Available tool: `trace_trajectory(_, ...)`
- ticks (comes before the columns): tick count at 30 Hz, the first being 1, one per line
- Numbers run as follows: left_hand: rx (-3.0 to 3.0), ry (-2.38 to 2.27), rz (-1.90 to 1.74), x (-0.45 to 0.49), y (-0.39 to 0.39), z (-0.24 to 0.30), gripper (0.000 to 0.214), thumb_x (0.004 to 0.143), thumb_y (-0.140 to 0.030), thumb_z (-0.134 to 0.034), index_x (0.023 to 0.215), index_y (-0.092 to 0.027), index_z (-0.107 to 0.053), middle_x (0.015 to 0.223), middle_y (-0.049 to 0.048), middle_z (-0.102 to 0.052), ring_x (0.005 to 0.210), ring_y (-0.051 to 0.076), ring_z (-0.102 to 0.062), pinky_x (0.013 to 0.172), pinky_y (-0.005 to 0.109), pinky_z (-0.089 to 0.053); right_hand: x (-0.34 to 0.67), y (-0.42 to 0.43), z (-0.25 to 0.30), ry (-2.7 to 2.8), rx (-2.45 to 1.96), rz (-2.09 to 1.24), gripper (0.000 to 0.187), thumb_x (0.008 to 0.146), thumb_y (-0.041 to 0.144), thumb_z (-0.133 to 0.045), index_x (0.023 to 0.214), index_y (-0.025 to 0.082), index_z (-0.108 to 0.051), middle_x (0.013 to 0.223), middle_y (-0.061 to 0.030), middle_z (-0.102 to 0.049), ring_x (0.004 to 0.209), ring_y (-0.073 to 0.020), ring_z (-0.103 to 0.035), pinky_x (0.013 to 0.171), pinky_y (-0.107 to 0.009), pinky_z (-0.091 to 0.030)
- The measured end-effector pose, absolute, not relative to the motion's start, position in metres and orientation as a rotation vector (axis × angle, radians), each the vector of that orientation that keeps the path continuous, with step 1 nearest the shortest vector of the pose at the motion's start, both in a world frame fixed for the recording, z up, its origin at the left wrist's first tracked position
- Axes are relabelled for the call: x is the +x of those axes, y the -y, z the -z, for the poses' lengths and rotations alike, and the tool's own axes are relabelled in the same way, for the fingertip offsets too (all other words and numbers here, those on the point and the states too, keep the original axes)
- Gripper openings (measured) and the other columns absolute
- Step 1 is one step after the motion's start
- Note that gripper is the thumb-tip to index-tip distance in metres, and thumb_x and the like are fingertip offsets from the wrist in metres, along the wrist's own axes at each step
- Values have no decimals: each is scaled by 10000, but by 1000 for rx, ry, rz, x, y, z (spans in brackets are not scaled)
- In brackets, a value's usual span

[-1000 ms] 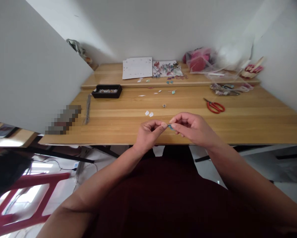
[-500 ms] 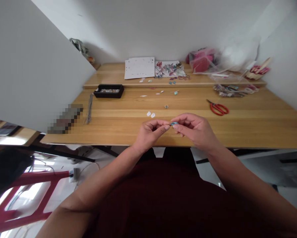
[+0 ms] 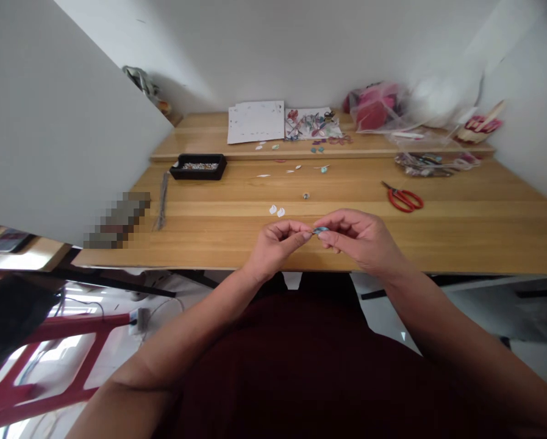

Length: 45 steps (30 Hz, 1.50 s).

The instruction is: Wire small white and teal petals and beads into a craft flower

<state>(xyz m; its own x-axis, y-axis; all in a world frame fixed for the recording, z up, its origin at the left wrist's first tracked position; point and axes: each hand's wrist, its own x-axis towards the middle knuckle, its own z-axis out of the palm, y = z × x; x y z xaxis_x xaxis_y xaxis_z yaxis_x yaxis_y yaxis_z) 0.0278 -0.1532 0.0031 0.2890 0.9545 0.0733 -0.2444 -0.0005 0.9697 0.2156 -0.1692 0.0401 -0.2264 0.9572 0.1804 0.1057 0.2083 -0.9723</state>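
Above the table's near edge, a small blue leaf-shaped piece (image 3: pixel 320 230) is pinched between the thumb and fingers of my right hand (image 3: pixel 362 239). My left hand (image 3: pixel 277 244) is closed at the left end of the same piece, thumb against forefinger, apparently on its thin stem. The fingertips hide part of the piece. Two white petal-shaped pieces (image 3: pixel 277 211) lie on the wood just beyond my left hand. A small round metallic bit (image 3: pixel 306 196) rests farther back. Red-handled pliers or scissors (image 3: pixel 403 198) lie beyond my right hand.
A black tray (image 3: pixel 198 175) of small beads stands at the back left, beside a bundle of grey wires (image 3: pixel 162 201). White sheets (image 3: pixel 256 124) and colourful small parts (image 3: pixel 313 125) lie on the raised shelf (image 3: pixel 200 131). Plastic bags (image 3: pixel 378 110) sit at the right.
The view has shifted very slightly. Both hands keep their pinch on the blue piece, which appears tilted a little differently.
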Motion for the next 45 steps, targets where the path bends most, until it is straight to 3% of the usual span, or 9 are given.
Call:
trace_trajectory(20, 1259, -929, -1143, 27, 138, 3, 195, 794, -359, -783, 817, -169, -749, 729, 21, -682, 636, 105, -532, 614, 246, -416, 211, 147, -26, 1523, -1178, -1061, 180, 799, 350, -785, 901, 203, -762, 673, -1, -667, 578, -117, -565, 554, -268, -467)
trace_trajectory(35, 1294, -970, -1136, 27, 129, 2, 177, 795, -347, -780, 817, -173, -761, 714, 18, -673, 610, 100, -498, 597, 249, -387, 207, 138, -26, 1489, -1227, -1043, 104, 780, 291, -762, 807, 192, -741, 649, -1, -646, 562, -109, -519, 535, -269, -417)
trace_trajectory(40, 1300, -1006, -1150, 29, 125, 1, 191, 796, -368, -776, 781, -178, -760, 676, 10, -639, 601, 102, -469, 578, 252, -358, 207, 137, -24, 1460, -1213, -1053, 115, 773, 291, -780, 819, 193, -741, 675, -5, -665, 587, -117, -551, 547, -269, -446)
trace_trajectory(45, 1198, -1007, -1163, 32, 117, -1, 197, 761, -366, -800, 759, -175, -753, 644, -8, -623, 578, 86, -452, 571, 246, -355, 217, 131, -18, 1342, -1125, -1229, 235, 822, 391, -777, 956, 200, -750, 717, -22, -698, 623, -133, -612, 554, -265, -495)
